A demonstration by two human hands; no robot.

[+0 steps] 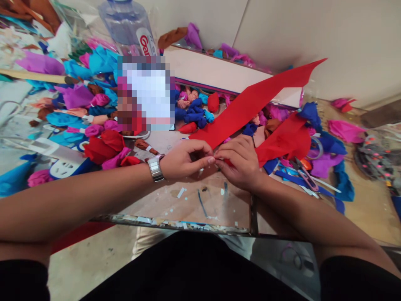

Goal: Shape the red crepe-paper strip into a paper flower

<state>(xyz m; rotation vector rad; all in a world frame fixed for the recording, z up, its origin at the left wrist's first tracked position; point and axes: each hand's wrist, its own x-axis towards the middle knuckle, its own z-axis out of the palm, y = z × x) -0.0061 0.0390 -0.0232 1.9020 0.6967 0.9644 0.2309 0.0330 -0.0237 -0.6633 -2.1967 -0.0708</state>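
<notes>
A long red strip of crepe paper or cloth runs from between my hands up to the right, across the front of a long white box. My left hand, with a silver watch on its wrist, pinches the strip's near end between thumb and forefinger. Meeting it fingertip to fingertip, my right hand is also closed on that end. The bit inside the fingers is mostly hidden. More crumpled red material lies just beyond my right hand.
Rolled blue, pink and red pieces crowd the table's back. At left stand a large clear bottle and a white-and-blue tool. Scissors and a tape roll lie at right. The table edge is worn.
</notes>
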